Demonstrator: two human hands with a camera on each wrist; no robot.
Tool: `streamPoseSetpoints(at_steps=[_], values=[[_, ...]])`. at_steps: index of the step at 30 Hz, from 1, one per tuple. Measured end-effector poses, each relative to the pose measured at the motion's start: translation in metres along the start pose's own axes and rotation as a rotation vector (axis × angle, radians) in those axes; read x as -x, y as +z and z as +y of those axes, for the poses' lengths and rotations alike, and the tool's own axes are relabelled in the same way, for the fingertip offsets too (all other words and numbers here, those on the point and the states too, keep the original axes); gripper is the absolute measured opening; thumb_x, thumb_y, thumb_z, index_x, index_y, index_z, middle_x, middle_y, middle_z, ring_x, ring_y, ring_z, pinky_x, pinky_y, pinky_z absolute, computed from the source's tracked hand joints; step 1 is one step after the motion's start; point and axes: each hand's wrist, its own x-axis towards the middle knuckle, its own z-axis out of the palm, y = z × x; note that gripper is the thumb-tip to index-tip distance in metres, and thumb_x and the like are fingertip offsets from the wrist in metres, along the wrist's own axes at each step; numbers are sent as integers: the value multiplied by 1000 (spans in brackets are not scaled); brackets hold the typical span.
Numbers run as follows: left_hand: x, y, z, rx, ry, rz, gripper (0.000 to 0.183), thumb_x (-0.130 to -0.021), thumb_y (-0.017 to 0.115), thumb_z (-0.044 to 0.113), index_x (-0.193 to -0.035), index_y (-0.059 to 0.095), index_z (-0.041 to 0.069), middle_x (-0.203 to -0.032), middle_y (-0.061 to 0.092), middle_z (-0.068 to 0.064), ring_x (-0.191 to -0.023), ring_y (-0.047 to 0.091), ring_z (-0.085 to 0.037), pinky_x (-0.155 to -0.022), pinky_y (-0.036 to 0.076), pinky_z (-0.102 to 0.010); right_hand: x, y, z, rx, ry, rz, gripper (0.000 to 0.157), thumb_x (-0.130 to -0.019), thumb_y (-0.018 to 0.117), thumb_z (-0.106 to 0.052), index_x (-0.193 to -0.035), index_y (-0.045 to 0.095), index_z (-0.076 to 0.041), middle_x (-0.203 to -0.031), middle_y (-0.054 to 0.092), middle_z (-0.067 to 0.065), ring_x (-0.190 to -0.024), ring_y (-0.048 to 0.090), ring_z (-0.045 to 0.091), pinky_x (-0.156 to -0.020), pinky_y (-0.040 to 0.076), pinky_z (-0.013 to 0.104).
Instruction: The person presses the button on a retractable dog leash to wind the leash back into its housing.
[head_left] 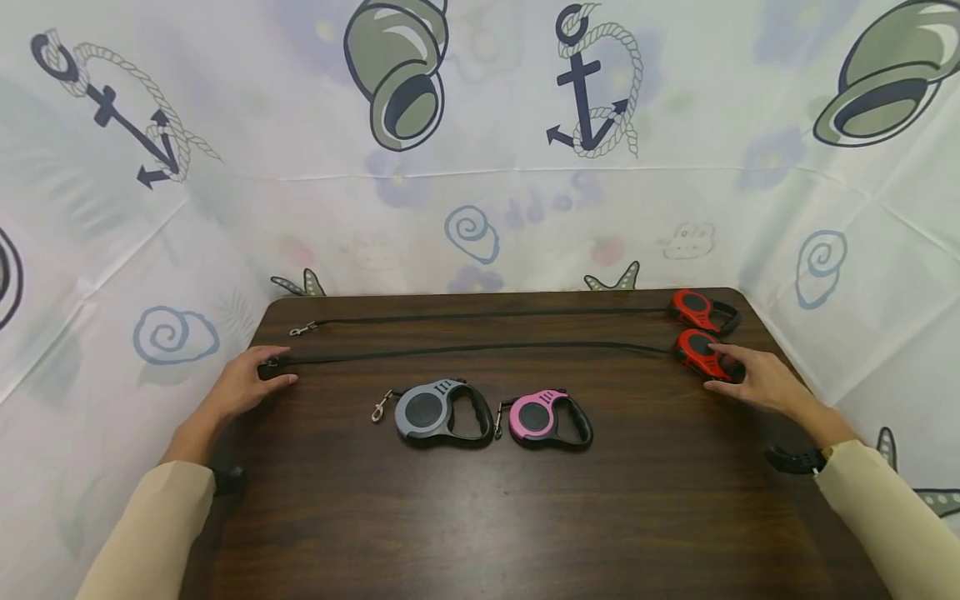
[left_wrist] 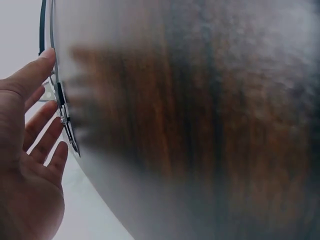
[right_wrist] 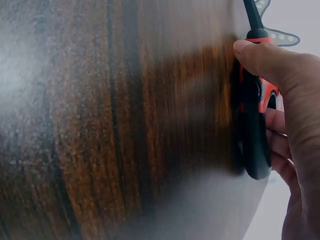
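Two red retractable dog leashes lie with black straps drawn out leftward across the brown table. On the nearer red leash (head_left: 699, 354), my right hand (head_left: 763, 385) has its thumb on the near side and its fingers round the far side of the casing. At the strap's other end, my left hand (head_left: 242, 385) is spread about the metal clip (left_wrist: 65, 122), its fingers loosely extended. The farther red leash (head_left: 693, 308) lies behind, its strap ending in a silver clip (head_left: 303, 328).
A grey retractable leash (head_left: 423, 410) and a pink one (head_left: 534, 417) lie mid-table, straps wound in, with clips at their left. The dark wood table (head_left: 480, 517) is bordered by a white printed cloth (head_left: 480, 217) at the back and sides.
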Motion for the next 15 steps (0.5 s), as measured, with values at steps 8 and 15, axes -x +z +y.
streamPoseSetpoints(at_steps=[8, 15], values=[[-7, 2, -6, -18, -10, -3, 50, -86, 87, 10, -127, 67, -12, -127, 64, -39, -123, 55, -60, -103, 40, -69, 0, 5, 4, -4, -24, 43, 68, -74, 97, -20, -131, 68, 2, -88, 70, 7, -65, 53, 11, -58, 43, 32], [-7, 3, -9, -17, 0, 35, 40, -86, 87, 6, -117, 72, -13, -116, 69, -36, -113, 60, -58, -98, 42, -68, 1, 6, 6, -2, -35, 84, 66, -71, 98, -16, -129, 71, 0, -88, 72, 8, -63, 48, 7, -57, 42, 31]])
